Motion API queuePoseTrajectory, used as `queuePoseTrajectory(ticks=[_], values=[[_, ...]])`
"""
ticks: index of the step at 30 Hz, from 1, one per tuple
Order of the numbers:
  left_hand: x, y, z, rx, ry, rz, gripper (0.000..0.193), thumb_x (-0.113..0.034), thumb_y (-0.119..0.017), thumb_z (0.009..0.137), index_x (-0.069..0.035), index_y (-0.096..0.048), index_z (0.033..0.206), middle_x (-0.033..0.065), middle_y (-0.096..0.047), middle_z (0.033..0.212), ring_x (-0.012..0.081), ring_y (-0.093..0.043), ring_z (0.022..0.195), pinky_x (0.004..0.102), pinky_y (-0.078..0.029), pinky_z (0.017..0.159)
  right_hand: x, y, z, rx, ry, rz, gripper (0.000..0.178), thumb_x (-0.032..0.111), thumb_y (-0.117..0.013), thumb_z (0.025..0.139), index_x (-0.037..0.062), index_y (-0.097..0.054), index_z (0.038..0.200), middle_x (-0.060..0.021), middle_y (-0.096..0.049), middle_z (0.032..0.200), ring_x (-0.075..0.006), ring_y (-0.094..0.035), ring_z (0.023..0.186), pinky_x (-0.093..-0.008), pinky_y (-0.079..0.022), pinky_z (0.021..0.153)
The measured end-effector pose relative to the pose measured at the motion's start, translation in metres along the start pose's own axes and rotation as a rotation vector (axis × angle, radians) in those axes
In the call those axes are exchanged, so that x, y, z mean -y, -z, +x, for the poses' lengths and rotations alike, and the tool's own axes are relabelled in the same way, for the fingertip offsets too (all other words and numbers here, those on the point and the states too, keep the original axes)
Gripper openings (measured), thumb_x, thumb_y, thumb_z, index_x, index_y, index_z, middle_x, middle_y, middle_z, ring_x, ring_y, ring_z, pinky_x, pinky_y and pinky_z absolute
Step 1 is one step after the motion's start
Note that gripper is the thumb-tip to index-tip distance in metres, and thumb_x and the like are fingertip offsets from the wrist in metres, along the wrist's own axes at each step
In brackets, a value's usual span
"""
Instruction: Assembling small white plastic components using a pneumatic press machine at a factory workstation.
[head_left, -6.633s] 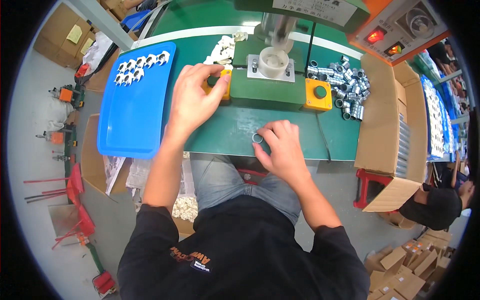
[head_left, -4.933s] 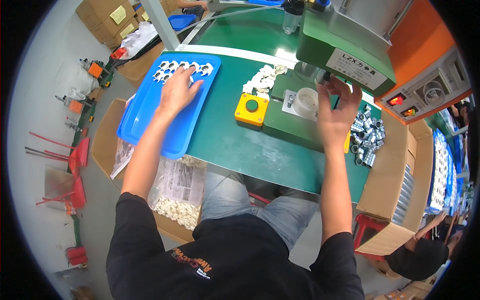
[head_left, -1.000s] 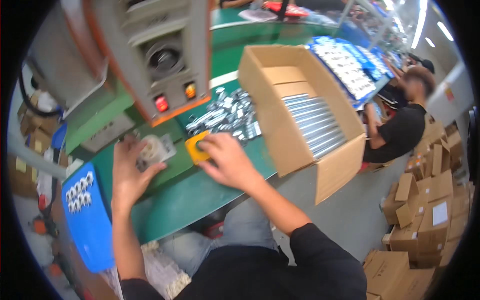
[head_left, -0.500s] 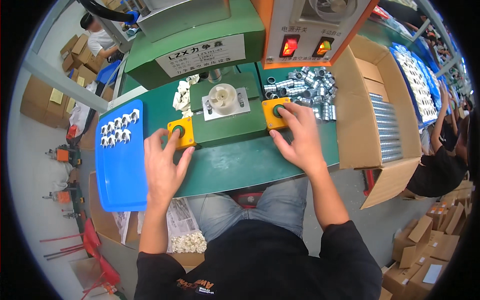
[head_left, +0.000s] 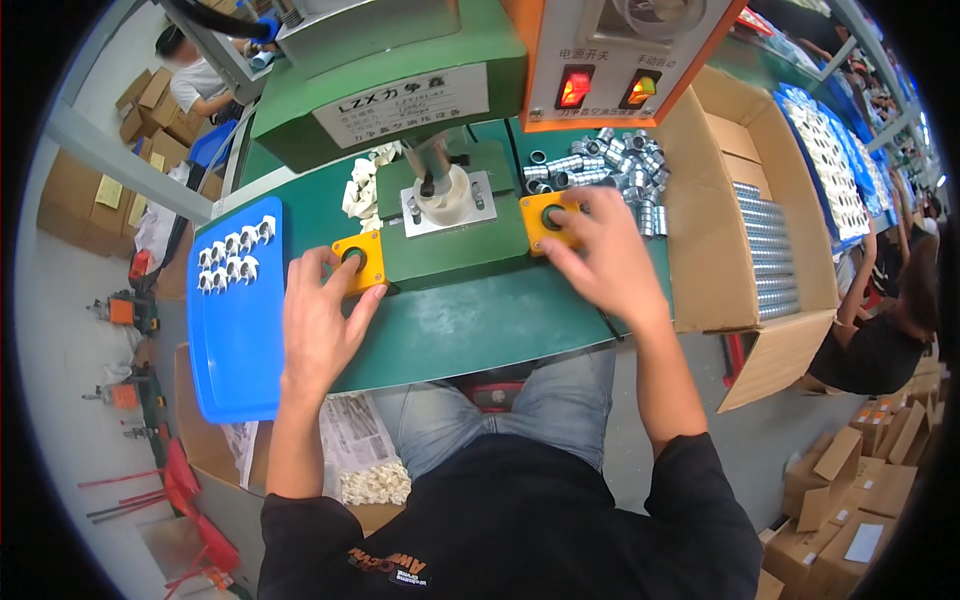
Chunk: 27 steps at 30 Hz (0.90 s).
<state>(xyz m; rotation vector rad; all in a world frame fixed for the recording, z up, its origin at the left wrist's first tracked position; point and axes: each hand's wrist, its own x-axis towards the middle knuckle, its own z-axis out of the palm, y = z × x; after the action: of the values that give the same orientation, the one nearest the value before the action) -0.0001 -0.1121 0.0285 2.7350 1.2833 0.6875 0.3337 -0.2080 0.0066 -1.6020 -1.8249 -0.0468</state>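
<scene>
My left hand (head_left: 325, 318) rests at the left yellow button box (head_left: 366, 275), its index finger on the green button and its thumb stretched along the box's side. At the right yellow button box (head_left: 538, 236) is my right hand (head_left: 612, 262), fingers spread over its green button. Neither hand holds anything. Between the boxes, on the green press base, stands a round whitish fixture (head_left: 446, 206) bolted on a metal plate (head_left: 478, 212). The metal press ram (head_left: 428, 160) is lowered into this fixture, hiding what is inside.
A blue tray (head_left: 235, 350) on the left carries rows of white parts with metal rings. Cream plastic parts (head_left: 362, 190) lie left of the press, loose metal sleeves (head_left: 625, 165) to its right. Farther right, an open carton (head_left: 706, 240) holds stacked sleeves. Other people work beyond.
The press ram has come down into the round fixture, which stood uncovered before. My right hand has shifted slightly up and right over its button; my left hand stays at its box.
</scene>
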Motion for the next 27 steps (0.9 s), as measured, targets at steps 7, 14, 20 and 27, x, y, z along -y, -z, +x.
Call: queuePoseTrajectory(ticks=[7,14,20,27], values=[[0.003,0.003,-0.002,0.002,0.041,-0.088,0.042,-0.023,-0.08,0.086,0.004,-0.073,0.119,0.017,-0.059,0.117,0.0321,-0.055,0.101,0.041,-0.049,0.09,-0.06,-0.031,0.091,0.104,-0.243,-0.154,0.03,0.024,-0.071,0.092,0.005,-0.073,0.114,-0.0174,-0.07,0.116,-0.0373,-0.064,0.112,-0.0468,-0.052,0.096],[-0.008,0.012,0.0,-0.1,0.058,-0.208,0.039,-0.021,-0.08,0.086,0.001,-0.073,0.118,0.0154,-0.061,0.117,0.0315,-0.056,0.102,0.0409,-0.049,0.092,-0.09,-0.058,0.136,0.46,-0.338,-0.342,0.038,0.038,-0.082,0.081,0.01,-0.075,0.106,-0.0133,-0.075,0.108,-0.0321,-0.071,0.105,-0.0436,-0.056,0.089],[-0.01,0.009,0.024,-0.117,-0.004,-0.339,0.039,-0.022,-0.08,0.086,0.0,-0.072,0.118,0.0138,-0.064,0.111,0.0307,-0.058,0.103,0.0401,-0.049,0.094,-0.087,-0.052,0.145,0.585,-0.17,-0.448,0.038,0.036,-0.078,0.083,0.0091,-0.071,0.108,-0.0156,-0.074,0.103,-0.0358,-0.072,0.099,-0.046,-0.056,0.087],[-0.061,-0.01,0.097,-0.295,0.2,-0.66,0.052,-0.03,-0.083,0.083,-0.002,-0.064,0.122,0.0151,-0.068,0.111,0.0271,-0.063,0.094,0.0392,-0.054,0.084,-0.075,-0.019,0.097,0.053,-0.452,0.116,0.036,0.023,-0.079,0.088,-0.0001,-0.069,0.114,-0.0086,-0.067,0.084,-0.0141,-0.062,0.074,-0.0338,-0.052,0.069]])
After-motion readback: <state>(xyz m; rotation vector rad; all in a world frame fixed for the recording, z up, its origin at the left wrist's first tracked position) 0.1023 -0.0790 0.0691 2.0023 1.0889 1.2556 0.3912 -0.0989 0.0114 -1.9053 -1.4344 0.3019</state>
